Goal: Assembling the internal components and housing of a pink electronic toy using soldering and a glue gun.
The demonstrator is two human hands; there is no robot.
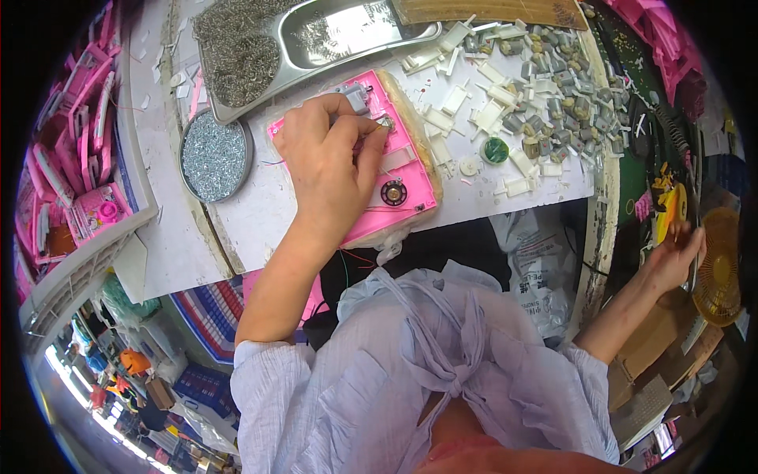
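On the bench lies a pink plastic casing (408,164), open side up, with a small round speaker (393,193) near its lower corner and a grey motor part (353,98) near its upper edge. Over the casing is my left hand (328,154), closed, thumb and forefinger pinched at a small shiny piece (385,123) by the casing's far side. What the fingertips hold is too small to make out. Off the bench at far right, my right hand (671,265) has its fingers curled beside a yellow object (671,209) and an amber round grille (718,268); its grip is unclear.
A round tin of small screws (213,158) stands left of the casing. Behind is a metal tray (296,63) with heaped springs. Loose white-and-grey motor parts (513,103) cover the right side, near a green roll (495,150). A bin of pink casings (130,217) borders the left.
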